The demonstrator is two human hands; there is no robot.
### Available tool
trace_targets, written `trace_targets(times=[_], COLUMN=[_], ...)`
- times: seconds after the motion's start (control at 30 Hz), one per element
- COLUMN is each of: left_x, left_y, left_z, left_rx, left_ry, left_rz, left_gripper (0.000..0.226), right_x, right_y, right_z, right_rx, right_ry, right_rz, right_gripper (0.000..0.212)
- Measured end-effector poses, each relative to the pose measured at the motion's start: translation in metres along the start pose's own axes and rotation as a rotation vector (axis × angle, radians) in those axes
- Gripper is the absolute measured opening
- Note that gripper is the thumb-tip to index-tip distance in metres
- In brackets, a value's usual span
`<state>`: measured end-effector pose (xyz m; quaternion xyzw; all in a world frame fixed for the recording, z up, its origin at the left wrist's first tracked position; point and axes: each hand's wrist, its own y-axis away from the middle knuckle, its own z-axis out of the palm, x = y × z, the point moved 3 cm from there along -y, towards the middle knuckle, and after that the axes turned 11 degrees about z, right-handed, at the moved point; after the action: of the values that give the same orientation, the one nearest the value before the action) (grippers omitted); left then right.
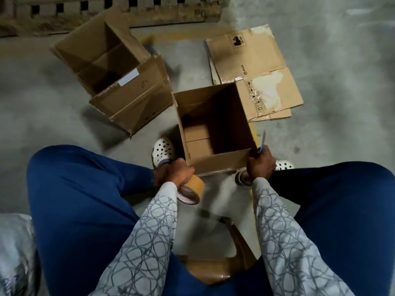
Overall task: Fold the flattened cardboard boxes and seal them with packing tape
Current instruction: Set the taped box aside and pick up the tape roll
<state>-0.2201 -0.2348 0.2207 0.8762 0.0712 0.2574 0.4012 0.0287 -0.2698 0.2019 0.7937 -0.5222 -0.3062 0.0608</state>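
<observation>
While the person is sitting low with knees spread, the open box (215,162) is standing upright on the floor (53,107) between their feet, mouth upward. Its bottom flaps are lying closed inside with a seam showing across them. The left hand (174,173) is gripping a brown tape roll (192,189), fingers curled round its rim, just beside the box's near left corner. The right hand (261,165) is clamped on a blue-handled cutter (263,140), blade pointing up, and is resting against the near right corner.

I am judging this as the sealing step for this box: it is already formed, and both tools are in hand. Whether tape is already on the underside I cannot tell. The next move is likely calling for the box to be tipped or turned so a seam is facing the roll, with the tape's free end found first.

Behind to the left, a second box (132,103) is sitting opened up. To the right, flattened cardboard (252,58) is lying in a small stack, waiting.
</observation>
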Motion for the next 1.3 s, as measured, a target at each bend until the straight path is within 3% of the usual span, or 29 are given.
trace_targets(times=[0.13, 0.47, 0.7, 0.9, 0.97, 1.0, 1.07, 1.17, 1.3], left_x=[0.020, 0.048, 0.006, -0.069, -0.096, -0.108, -0.120, -0.112, -0.089], left_y=[-0.016, -0.137, -0.199, -0.194, -0.197, -0.197, -0.191, -0.177, -0.173], left_z=[-0.029, -0.132, -0.144, -0.171, -0.194, -0.203, -0.212, -0.205, -0.163], left_rx=[0.139, 0.417, 0.553, 0.865, 1.007, 1.075, 1.163, 1.081, 0.796], left_ry=[0.019, 0.009, 0.262, 0.392, 0.666, 0.844, 1.002, 0.859, 0.833], left_rz=[0.052, 0.114, -0.060, -0.305, -0.350, -0.361, -0.396, -0.332, -0.204], left_gripper=[0.011, 0.025, 0.027, 0.033, 0.043, 0.047, 0.051, 0.047, 0.036], right_x=[-0.039, -0.157, -0.226, -0.268, -0.281, -0.283, -0.278, -0.269, -0.242], right_y=[-0.003, -0.069, -0.115, -0.070, -0.039, -0.025, -0.012, -0.005, 0.002], right_z=[-0.018, 0.039, 0.115, 0.179, 0.206, 0.217, 0.242, 0.259, 0.232], right_rx=[0.131, 0.141, 0.044, -0.210, -0.522, -0.695, -0.863, -0.957, -0.771], right_ry=[-0.139, -0.178, -0.046, 0.021, -0.156, -0.232, -0.264, -0.353, -0.385], right_rz=[-0.041, -0.210, -0.297, -0.484, -0.498, -0.469, -0.498, -0.422, -0.286], right_gripper=[0.007, 0.023, 0.027, 0.023, 0.008, 0.013, 0.022, 0.023, 0.027])
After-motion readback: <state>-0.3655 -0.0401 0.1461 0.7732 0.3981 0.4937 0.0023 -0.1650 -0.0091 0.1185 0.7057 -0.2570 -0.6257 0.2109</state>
